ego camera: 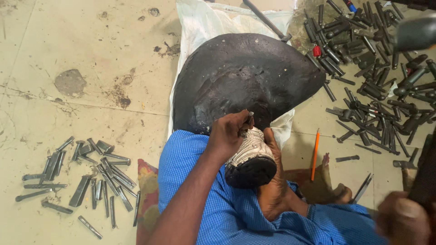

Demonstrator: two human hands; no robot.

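My left hand [231,136] is closed around a small metal punch [249,120], whose tip rests on a silver embossed piece [252,153]. That piece is mounted on a black lump [250,173] and braced against my bare foot [274,186], over my blue cloth lap [227,213]. At the bottom right, blurred, my right hand [402,220] grips a dark hammer handle [425,179]. The blurred hammer head [415,32] is up at the top right, far from the punch.
A large black dome [245,77] lies on a white sack [204,22] just beyond the workpiece. Several steel punches lie scattered at the left [81,181], and a bigger heap [372,68] at the right. An orange pencil [315,154] lies on the tiled floor.
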